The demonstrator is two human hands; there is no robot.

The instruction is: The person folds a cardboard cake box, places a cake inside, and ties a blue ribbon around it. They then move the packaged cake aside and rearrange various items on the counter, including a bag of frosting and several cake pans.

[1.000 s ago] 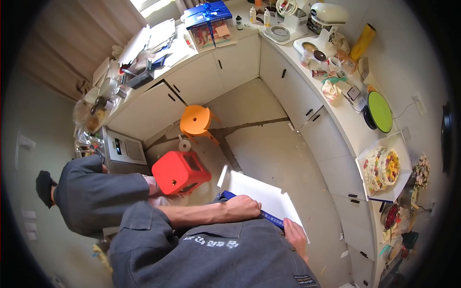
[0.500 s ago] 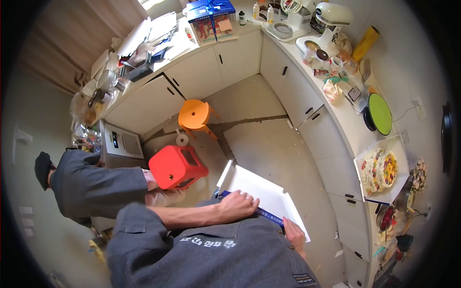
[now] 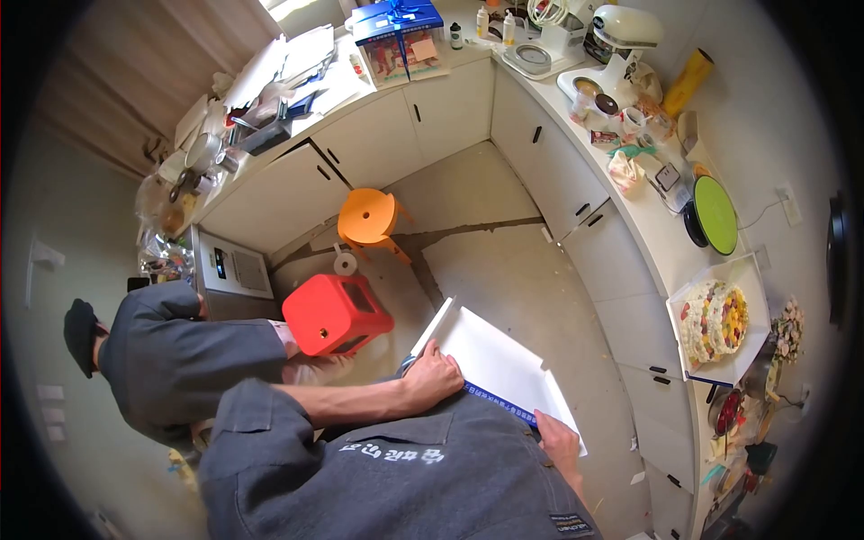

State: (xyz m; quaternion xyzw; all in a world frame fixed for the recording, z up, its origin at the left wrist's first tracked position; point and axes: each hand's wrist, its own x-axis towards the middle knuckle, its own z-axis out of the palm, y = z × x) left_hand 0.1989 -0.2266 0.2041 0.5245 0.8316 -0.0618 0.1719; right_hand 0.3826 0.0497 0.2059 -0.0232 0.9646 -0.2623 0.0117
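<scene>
A white box lid [image 3: 504, 360] with a blue printed edge is held against the front of my dark apron. My left hand [image 3: 434, 376] is closed on its left end, near the upturned side flap. At the other end, my right hand [image 3: 558, 438] grips the lower right corner by the blue edge. The lid's white inner face points upward. On the right counter, a cake [image 3: 713, 320] topped with fruit sits in an open white tray [image 3: 758, 306].
A person in dark clothes [image 3: 193, 351] bends at the left. Beyond my arm are a red stool [image 3: 324, 315] and an orange stool [image 3: 367, 216]. Counters with papers, a blue-lidded box [image 3: 396, 45], a mixer [image 3: 625, 31] and a green turntable [image 3: 715, 214] run around the room.
My left hand has slid left and slightly down along the lid to its left end. My right hand and the lid have shifted slightly.
</scene>
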